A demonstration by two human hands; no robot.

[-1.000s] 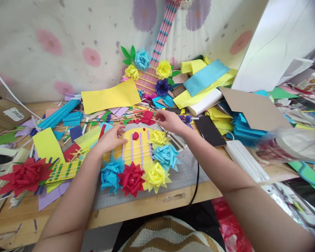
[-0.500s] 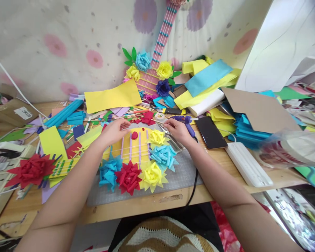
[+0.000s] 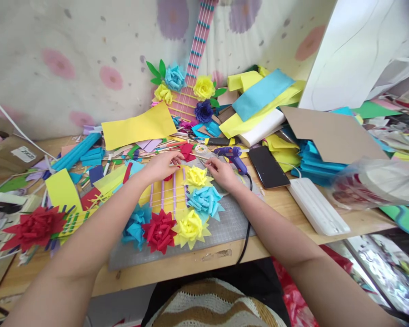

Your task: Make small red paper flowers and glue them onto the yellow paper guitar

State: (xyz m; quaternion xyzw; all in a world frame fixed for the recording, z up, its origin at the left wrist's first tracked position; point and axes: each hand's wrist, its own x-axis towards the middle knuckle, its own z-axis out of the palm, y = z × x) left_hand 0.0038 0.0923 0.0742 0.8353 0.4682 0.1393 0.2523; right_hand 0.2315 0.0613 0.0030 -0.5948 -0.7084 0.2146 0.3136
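Note:
A yellow paper guitar body (image 3: 158,193) with purple strips and white strings lies in front of me. Red, blue and yellow paper flowers, among them a red one (image 3: 159,230) and a light blue one (image 3: 205,202), ring its edge. My left hand (image 3: 164,165) is over the far part of the body, fingertips pinched; anything between them is too small to make out. A small red paper piece (image 3: 168,177) shows partly under it. My right hand (image 3: 221,172) is closed beside the upper yellow flower (image 3: 197,177), a thin, unclear item at its fingertips.
Beneath the guitar is a grey cutting mat (image 3: 225,231). A purple glue gun (image 3: 232,156), a black phone (image 3: 268,167) and a white power bank (image 3: 318,205) lie to the right. Paper scraps and sheets cover the back; a pink paper guitar (image 3: 191,86) leans on the wall.
My left hand has moved right across the far part of the guitar body, over the small red piece, nearer my right hand. The whole view has shifted slightly.

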